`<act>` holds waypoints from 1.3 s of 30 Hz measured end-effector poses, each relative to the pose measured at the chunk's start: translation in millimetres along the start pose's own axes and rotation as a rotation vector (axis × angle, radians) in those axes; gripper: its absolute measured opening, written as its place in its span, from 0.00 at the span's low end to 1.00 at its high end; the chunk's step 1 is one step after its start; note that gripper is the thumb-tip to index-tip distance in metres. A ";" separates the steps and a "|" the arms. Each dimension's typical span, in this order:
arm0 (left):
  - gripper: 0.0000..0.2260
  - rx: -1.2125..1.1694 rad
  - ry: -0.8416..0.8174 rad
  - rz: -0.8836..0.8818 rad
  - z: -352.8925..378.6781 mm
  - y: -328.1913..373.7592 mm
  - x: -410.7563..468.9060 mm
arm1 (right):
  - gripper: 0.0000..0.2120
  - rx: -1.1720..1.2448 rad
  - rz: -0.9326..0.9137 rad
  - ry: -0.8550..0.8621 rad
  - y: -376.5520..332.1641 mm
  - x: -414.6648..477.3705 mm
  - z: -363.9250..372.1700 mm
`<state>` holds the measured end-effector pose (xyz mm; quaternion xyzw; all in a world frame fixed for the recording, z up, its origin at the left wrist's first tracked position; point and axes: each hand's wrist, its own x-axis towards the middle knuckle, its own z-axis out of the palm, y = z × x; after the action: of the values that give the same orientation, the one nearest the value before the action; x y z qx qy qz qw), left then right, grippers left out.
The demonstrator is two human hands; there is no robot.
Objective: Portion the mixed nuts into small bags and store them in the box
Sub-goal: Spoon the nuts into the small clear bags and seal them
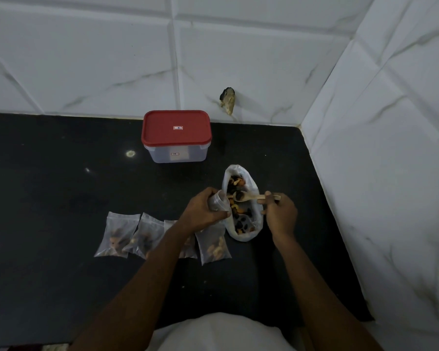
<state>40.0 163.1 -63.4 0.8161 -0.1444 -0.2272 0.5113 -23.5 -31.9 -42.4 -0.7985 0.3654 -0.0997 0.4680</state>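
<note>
Forearms (147,274) outstretched, left hand (203,210) gripping bag (219,200), right hand (280,214) pinching spoon (250,197)

Both bare arms reach forward, and each hand grips something.
Left hand (203,209): back of hand up, fingers curled round a small clear bag (218,200) whose open end sticks out toward the other hand. Left forearm (147,269) comes from lower left and slants right, wrist roughly straight. Right hand (280,214): back of hand up, fingers bent, thumb and fingertips pinching the handle end of a wooden spoon (256,197) that points left toward the left hand. Right forearm (312,277) comes from lower right and slants left. The hands are near each other, level, not touching.
</note>
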 end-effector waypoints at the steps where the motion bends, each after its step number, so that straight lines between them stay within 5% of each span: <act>1: 0.23 0.005 -0.003 -0.001 -0.3 -0.1 0.0 | 0.11 -0.007 -0.010 -0.038 -2.2 -0.3 2.5; 12: 0.24 0.012 -0.022 -0.012 -1.6 -2.4 -1.3 | 0.10 0.332 0.273 -0.213 -8.2 0.0 -3.8; 25: 0.21 0.000 0.002 0.005 -0.4 -3.8 -2.9 | 0.09 0.454 0.268 -0.243 -6.5 -5.2 -18.8; 29: 0.21 -0.015 0.015 0.012 -0.4 -0.8 -4.5 | 0.09 0.318 0.112 -0.201 -21.1 -21.9 -17.8; 36: 0.20 -0.067 0.059 0.044 0.5 -2.8 -9.5 | 0.08 -0.248 -0.547 -0.250 -35.4 -51.8 -7.9; 39: 0.20 -0.101 0.081 0.031 -1.4 -3.4 -11.5 | 0.09 -0.234 -0.670 -0.219 -32.7 -49.6 -13.6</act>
<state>30.9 171.0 -63.4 0.7954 -0.1245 -0.1930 0.5609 -49.7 2.1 0.9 -0.9279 0.0402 -0.1187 0.3511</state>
